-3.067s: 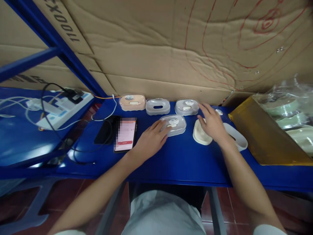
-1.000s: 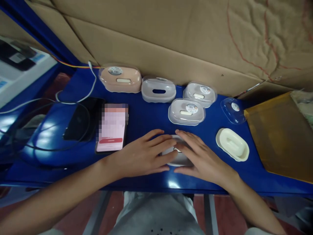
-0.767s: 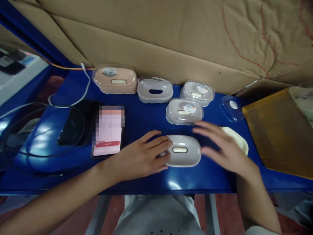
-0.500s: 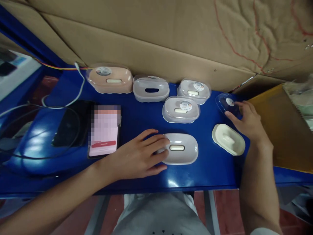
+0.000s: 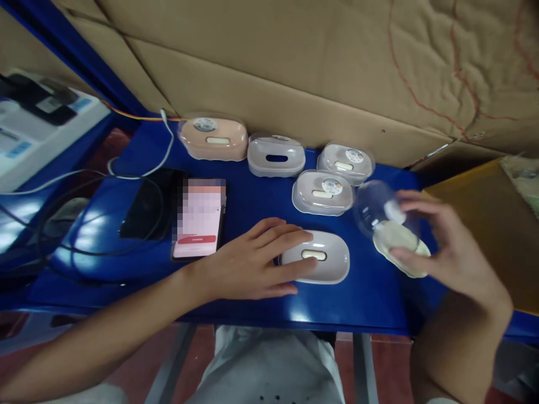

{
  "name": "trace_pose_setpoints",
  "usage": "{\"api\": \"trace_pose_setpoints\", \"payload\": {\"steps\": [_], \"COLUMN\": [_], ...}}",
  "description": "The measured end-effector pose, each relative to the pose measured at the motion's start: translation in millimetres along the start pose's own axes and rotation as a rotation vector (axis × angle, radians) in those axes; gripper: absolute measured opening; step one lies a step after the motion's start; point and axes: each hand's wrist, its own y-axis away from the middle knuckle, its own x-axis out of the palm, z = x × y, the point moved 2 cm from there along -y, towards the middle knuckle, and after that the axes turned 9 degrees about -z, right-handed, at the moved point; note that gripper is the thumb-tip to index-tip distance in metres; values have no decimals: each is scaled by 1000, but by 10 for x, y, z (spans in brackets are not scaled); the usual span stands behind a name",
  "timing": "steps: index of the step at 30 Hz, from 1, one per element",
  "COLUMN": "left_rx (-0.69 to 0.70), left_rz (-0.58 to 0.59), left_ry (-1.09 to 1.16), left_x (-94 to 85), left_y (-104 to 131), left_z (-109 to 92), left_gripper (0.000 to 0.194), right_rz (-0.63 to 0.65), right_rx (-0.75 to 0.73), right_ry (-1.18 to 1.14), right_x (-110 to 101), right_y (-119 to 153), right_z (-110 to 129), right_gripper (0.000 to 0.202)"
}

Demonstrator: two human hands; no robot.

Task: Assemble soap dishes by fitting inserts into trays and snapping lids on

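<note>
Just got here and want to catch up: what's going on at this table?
The person's left hand rests on a grey dish, fingers spread over its left end. The right hand holds a clear lid, tilted and partly in front of a cream dish. Farther back stand a lidded pink dish and other grey dishes. A phone lies to the left.

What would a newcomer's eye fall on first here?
Probably the right hand, at the right, holding a clear domed plastic cover through which a cream oval plastic dish shows. Next, the left hand, front centre, spread over a glossy pale-grey oval plastic dish. The peach-coloured oval plastic box stands out at the back left.
</note>
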Motion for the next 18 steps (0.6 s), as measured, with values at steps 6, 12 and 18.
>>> {"api": "trace_pose_setpoints", "payload": {"steps": [6,12,18], "left_rx": [7,-49,-26], "left_rz": [20,91,71], "left_ry": [4,74,66], "left_x": [-9,65,55], "left_y": [11,28,8], "left_z": [53,84,69], "left_gripper": [43,41,36], "right_rz": [277,292,330], "right_rx": [-344,-335,-259], "right_ry": [-75,-109,-146], "right_x": [545,664,631], "right_y": [140,153,152], "right_z": [655,626,616], "right_gripper": [57,59,61]}}
